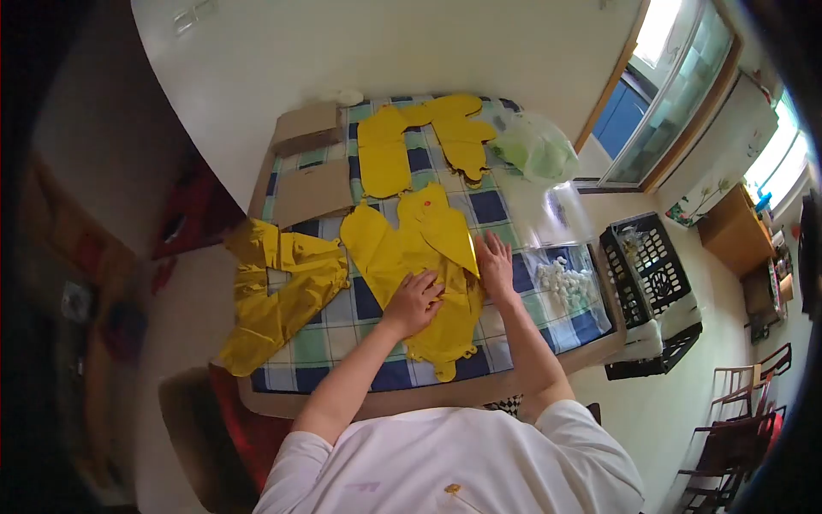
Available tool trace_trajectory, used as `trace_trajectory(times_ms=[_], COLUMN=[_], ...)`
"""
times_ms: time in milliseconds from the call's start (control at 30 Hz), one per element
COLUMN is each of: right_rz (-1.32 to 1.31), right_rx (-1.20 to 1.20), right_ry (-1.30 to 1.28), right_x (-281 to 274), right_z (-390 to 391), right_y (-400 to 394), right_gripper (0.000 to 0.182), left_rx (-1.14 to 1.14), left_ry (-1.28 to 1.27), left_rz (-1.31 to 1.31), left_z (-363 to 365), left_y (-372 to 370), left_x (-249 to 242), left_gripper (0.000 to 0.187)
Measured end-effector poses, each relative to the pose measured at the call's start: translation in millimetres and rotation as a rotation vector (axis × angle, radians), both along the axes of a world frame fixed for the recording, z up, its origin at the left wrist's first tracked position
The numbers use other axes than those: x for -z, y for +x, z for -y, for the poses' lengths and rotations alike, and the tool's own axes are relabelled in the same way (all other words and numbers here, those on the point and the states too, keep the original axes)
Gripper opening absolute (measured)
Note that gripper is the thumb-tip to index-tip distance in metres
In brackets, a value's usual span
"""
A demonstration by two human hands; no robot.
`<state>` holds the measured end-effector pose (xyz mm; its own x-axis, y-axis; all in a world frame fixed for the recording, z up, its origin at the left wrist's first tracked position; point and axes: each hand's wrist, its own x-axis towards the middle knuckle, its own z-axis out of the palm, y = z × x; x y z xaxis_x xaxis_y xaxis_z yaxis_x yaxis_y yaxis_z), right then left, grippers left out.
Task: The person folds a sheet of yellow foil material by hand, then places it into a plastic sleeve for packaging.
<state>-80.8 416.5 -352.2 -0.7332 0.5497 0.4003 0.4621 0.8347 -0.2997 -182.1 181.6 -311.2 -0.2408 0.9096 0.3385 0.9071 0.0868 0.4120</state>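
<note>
A flat yellow foil-like piece (407, 248) with rounded lobes and small tabs along its lower edge lies on the checked tablecloth in front of me. One flap of it is folded over on the right. My left hand (415, 301) rests palm down on its middle, fingers loosely spread. At the right edge of the piece, my right hand (497, 267) lies with its fingers stretched out, partly on the cloth. Neither hand shows a grip on anything. To the left, a crumpled yellow piece (295, 308) hangs partly over the table's edge.
More yellow pieces (385, 150) lie at the back. Brown cardboard (310, 190) sits on the left side. Clear plastic bags (535, 150) lie back right, with small white bits (565, 283) nearer. Black crates (646, 265) stand beyond the table's right edge.
</note>
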Motion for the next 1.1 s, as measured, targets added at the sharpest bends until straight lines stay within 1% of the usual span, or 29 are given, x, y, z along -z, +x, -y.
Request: trace_trajectory(times_ms=[67, 100, 200, 300, 400, 433, 533, 633, 733, 767, 867, 900, 967, 1000, 1033, 1100], right_rz=[-0.002, -0.066, -0.297, -0.137, -0.452, -0.46, -0.369, -0.275, -0.295, -0.279, -0.412, -0.353, -0.282, -0.25, -0.05, -0.019], right_rx=[-0.024, -0.025, -0.145, -0.249, -0.157, -0.093, -0.164, -0.119, -0.18, -0.182, -0.17, -0.064, -0.097, -0.114, -0.119, -0.139], right_ry=[-0.144, -0.156, -0.4, -0.74, -0.486, -0.409, -0.38, -0.346, -0.503, -0.432, -0.51, -0.424, -0.188, -0.066, -0.026, -0.031], right_x=[-11, -25, -50, -70, -57, -55, -50, -51, -75, -57, -44, -55, -28, -26, -25, -22], right_z=[18, 28, 42, 62, 55, 54, 59, 79, 103, 95, 61, 54, 25, 20, 17, 16], right_y=[4, 5, 5, 8, 10, 11, 23, 27, 34, 33, 22, 18, 6, 1, 0, -9], right_gripper=[0.045, 0.036, 0.033, 0.032, 0.032, 0.031, 0.033, 0.035, 0.034, 0.035, 0.039, 0.035, 0.035, 0.035, 0.039, 0.042], left_rx=[0.009, 0.015, -0.003, 0.013, 0.004, 0.008, 0.005, -0.006, 0.003, 0.01, 0.011, 0.01, 0.036, 0.049, 0.038, 0.007], left_ry=[0.014, 0.019, 0.019, 0.034, 0.02, 0.021, 0.029, 0.031, 0.031, 0.046, 0.061, 0.06, 0.022, 0.006, 0.015, 0.032], left_rz=[-0.008, -0.018, -0.015, 0.001, -0.02, -0.016, -0.019, -0.016, -0.006, -0.01, -0.025, -0.028, 0.001, 0.011, -0.015, -0.059], left_z=[-1, 0, 0, 2, 2, 2, 0, 1, 1, 2, 2, 2, 1, -1, -3, -1], left_y=[-1, -2, -2, 1, 0, 0, -3, 1, 1, 2, 1, 1, -1, -4, -5, -2], left_x=[7, 9, 9, -4, 1, 3, 3, 4, -2, -6, -5, -2, 0, 1, 2, 5], left_gripper=[0.033, 0.033, 0.033, 0.033, 0.033, 0.033, 0.033, 0.033, 0.032, 0.032, 0.031, 0.031, 0.032, 0.032, 0.032, 0.031])
